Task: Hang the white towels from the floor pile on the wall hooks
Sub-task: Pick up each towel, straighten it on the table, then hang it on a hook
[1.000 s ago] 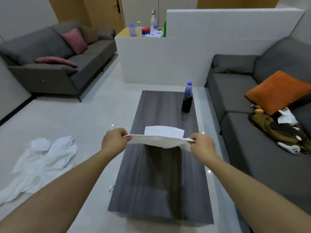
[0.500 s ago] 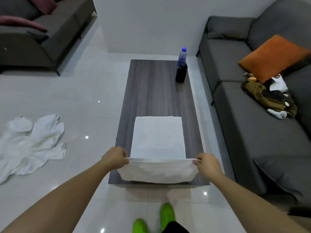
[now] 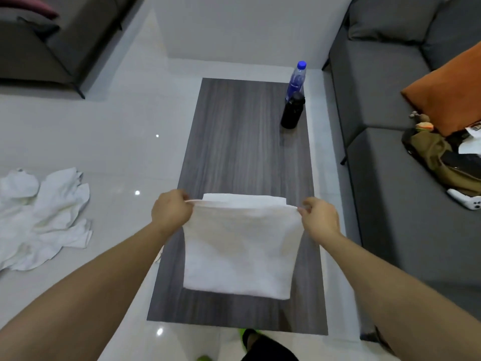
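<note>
A white towel lies folded on the near half of the dark wooden coffee table. My left hand pinches its far left corner and my right hand pinches its far right corner, both holding the upper layer's edge over the lower layer. A pile of several crumpled white towels lies on the pale floor to the left. No wall hooks are in view.
A blue-capped water bottle and a black bottle stand at the table's far right. A grey sofa with an orange cushion and a bag runs along the right. Another grey sofa stands far left.
Both hands laid the towel on the table, then carried its near edge away from me over the rest, folding it in half. The view tilted downward.
</note>
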